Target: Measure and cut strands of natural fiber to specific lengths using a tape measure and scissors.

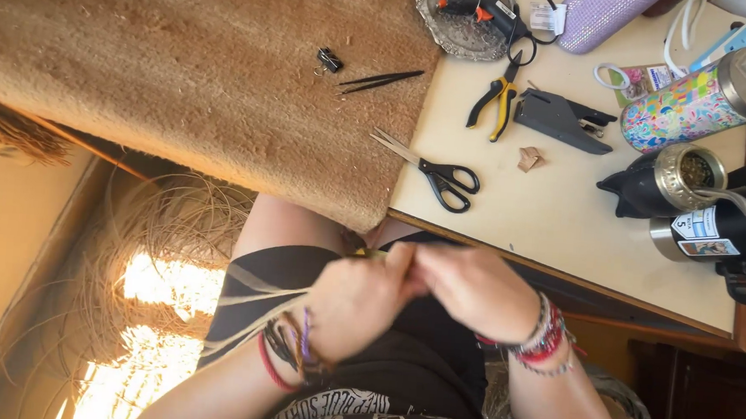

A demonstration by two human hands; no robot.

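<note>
Pale, flat straw-coloured fibre strands (pixel 248 301) fan leftward over the lap from the left hand (pixel 351 302), whose fingers are pinched shut on them just below the surface edge. The right hand (pixel 472 288) meets it, fingers closed on the same motion-blurred bundle. Above, a coarse tan woven mat (pixel 182 65) overhangs the cream-coloured surface (pixel 556 222), which carries black-handled scissors (pixel 435 172), yellow-handled pliers (pixel 496 97) and a grey stapler (pixel 563 119).
</note>
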